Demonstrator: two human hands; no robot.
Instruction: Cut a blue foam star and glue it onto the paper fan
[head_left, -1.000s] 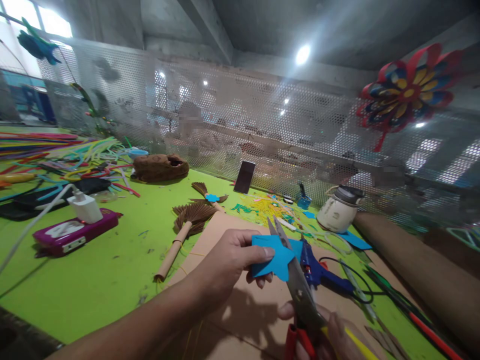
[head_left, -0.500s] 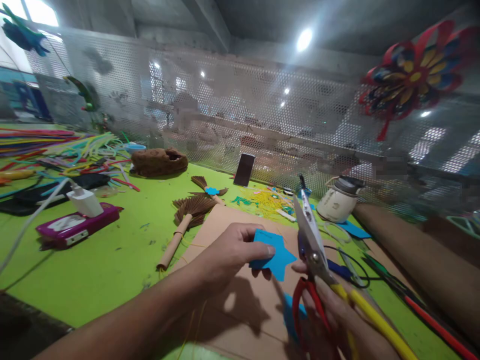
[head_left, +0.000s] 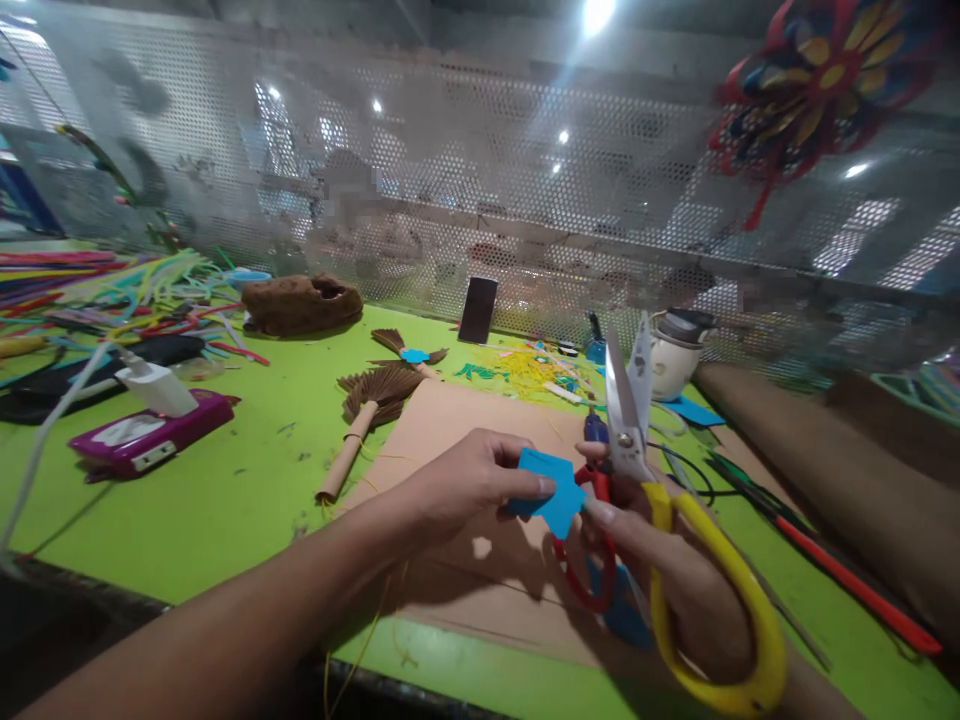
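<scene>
Between its thumb and fingers, my left hand (head_left: 472,475) pinches a piece of blue paper (head_left: 561,512) with pointed edges cut along one side. My right hand (head_left: 697,575) has a pair of scissors (head_left: 628,455) with one yellow and one red handle hooked on it, blades parted and pointing up, away from the paper. The right thumb and a finger reach the paper's right-hand point, touching it. Under the hands lies a sheet of brown card (head_left: 465,420). Another blue piece (head_left: 626,610) rests on it, partly behind the red handle.
Brown pleated-paper figures with rolled stems (head_left: 349,450) lie left of the card. A purple power strip (head_left: 187,425) with a white plug sits farther left. Behind are a dark phone (head_left: 478,310), yellow and green scraps (head_left: 525,372) and a white jar (head_left: 671,365). A red-handled tool (head_left: 855,585) lies right.
My right hand has turned the scissors, bringing the yellow handle into fuller view and its fingertips to the paper's point. The left hand still holds the paper. The view has tilted down.
</scene>
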